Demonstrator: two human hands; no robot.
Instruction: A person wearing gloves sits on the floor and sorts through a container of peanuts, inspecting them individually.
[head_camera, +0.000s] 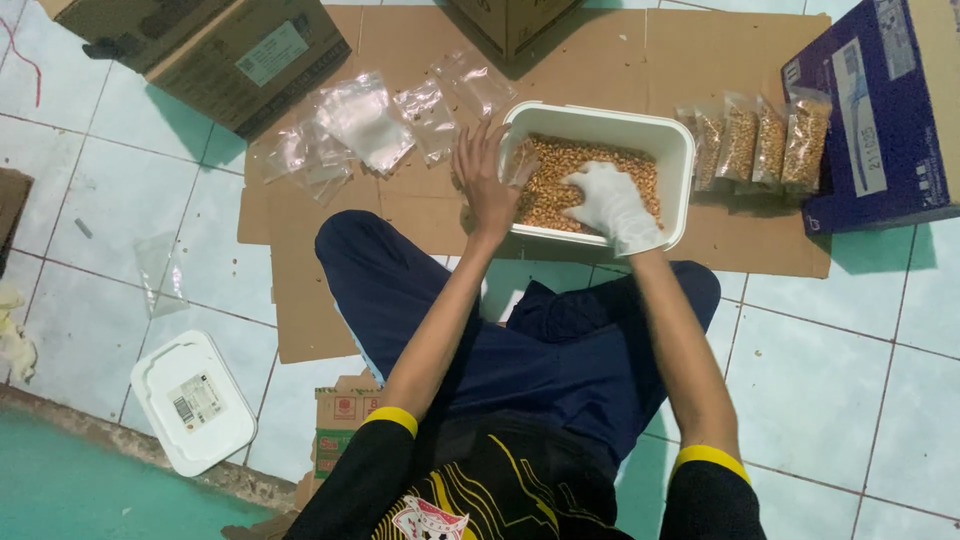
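A white rectangular tub (672, 150) full of brown nuts (560, 165) sits on flattened cardboard in front of my crossed legs. My right hand (612, 205), in a white glove, is pressed down into the nuts, fingers curled among them. My bare left hand (485, 180) is at the tub's left rim, pinching a small clear plastic bag (520, 165) over the nuts. Several filled bags of nuts (760, 140) lean against a purple box to the right of the tub.
Empty clear bags (365, 125) lie scattered on the cardboard (300, 320) to the left. Brown cartons (230, 50) stand at the back left, a purple box (880, 110) at the right. A white lid (190, 400) lies on the tiled floor at lower left.
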